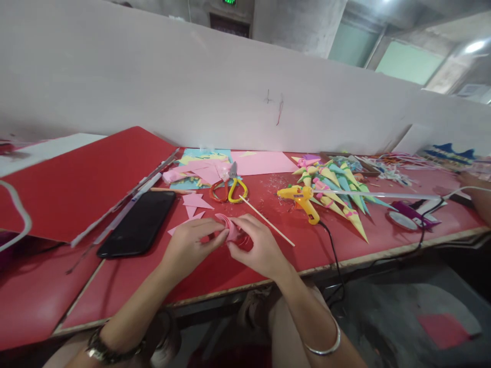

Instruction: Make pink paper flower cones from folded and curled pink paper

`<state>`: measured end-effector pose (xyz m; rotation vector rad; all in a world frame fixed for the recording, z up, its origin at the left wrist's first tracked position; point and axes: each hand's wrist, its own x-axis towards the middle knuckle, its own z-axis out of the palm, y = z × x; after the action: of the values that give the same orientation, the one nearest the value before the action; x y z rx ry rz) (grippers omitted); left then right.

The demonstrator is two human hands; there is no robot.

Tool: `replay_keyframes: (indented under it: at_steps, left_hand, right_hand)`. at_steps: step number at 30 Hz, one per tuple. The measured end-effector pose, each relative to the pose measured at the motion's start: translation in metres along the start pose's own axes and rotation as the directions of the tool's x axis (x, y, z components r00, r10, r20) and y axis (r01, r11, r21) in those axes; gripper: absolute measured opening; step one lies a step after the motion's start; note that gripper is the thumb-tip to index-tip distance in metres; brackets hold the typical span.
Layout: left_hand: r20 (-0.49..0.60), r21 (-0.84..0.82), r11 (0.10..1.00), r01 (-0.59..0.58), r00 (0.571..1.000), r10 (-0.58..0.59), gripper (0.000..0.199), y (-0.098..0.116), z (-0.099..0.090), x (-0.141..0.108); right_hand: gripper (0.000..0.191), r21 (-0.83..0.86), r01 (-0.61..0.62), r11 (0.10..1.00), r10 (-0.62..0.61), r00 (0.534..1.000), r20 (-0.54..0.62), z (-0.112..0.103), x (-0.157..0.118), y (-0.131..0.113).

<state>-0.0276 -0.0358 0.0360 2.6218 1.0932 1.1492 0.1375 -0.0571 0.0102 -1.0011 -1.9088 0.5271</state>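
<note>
Between my two hands is a curled piece of pink paper [230, 229], held just above the red table [215, 278]. My left hand [195, 243] pinches its left side with thumb and fingers. From the right, my right hand [259, 243] grips the other edge, thumb below and fingers above. Close to my left hand lie cut pink paper pieces [195, 203]. Beyond my hands rest scissors [233, 190] with one red and one yellow handle loop. A thin wooden stick [268, 222] lies right of the scissors, its near end beside my right hand.
A yellow glue gun [305, 199] with a long clear glue stick stands at right, its black cord crossing the table edge. Behind it are several paper cones [339, 184]. A black phone [138, 223] and red board [95, 176] lie left. Another person's arm [475, 194] shows far right.
</note>
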Motion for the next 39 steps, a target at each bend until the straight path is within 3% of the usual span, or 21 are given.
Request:
replay_keyframes:
  at_steps: [9, 19, 29, 39]
  left_hand:
    - [-0.029, 0.016, 0.999, -0.029, 0.999, 0.029, 0.026, -0.001, 0.001, -0.002]
    - [-0.018, 0.074, 0.994, -0.078, 0.997, 0.079, 0.025, -0.002, -0.003, -0.001]
    - [-0.031, 0.309, 0.906, -0.29, 0.949, 0.314, 0.027, -0.017, 0.0, -0.005]
    - [0.019, 0.351, 0.881, -0.319, 0.942, 0.334, 0.04, -0.014, -0.005, -0.005]
  right_hand:
    - [0.037, -0.024, -0.001, 1.0, 0.002, 0.999, 0.033, -0.002, -0.001, -0.001]
    - [0.036, -0.084, 0.018, 0.996, -0.019, 1.0, -0.011, -0.005, -0.002, 0.0]
    - [0.024, -0.05, -0.09, 0.995, 0.073, 0.956, -0.283, -0.003, 0.0, 0.002]
    - [0.009, -0.032, -0.004, 0.999, -0.009, 0.928, -0.372, -0.004, 0.0, -0.003]
